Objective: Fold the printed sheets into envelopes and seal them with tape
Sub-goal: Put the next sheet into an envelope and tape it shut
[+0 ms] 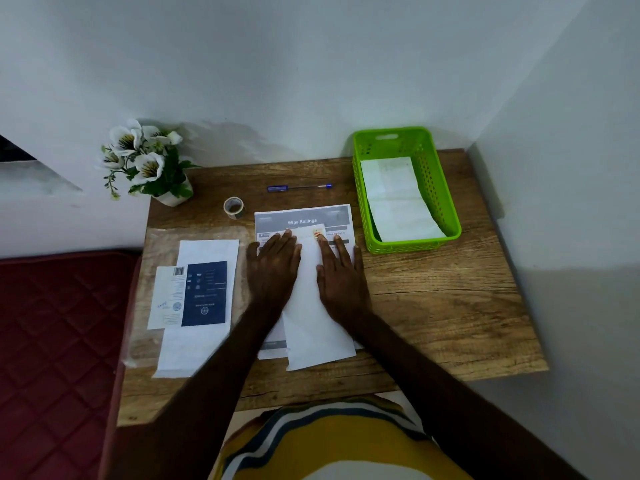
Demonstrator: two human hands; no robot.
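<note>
Just left of the green basket (440, 202), a folded sheet (311, 306) is pressed flat on the worktop (443, 306) by the left hand (273, 268) and right hand (341, 275), fingers straight, nothing gripped. Its long axis runs away from the person toward the wall, over a printed sheet (303, 218). Paper this light and limp is judged best handled by its edges.

Left hand (275, 263) and right hand (341, 275) lie flat, palms down, fingers straight, forearms extended.

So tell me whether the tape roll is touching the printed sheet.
Apart. The head view shows bare wood between the tape roll and the printed sheet.
</note>
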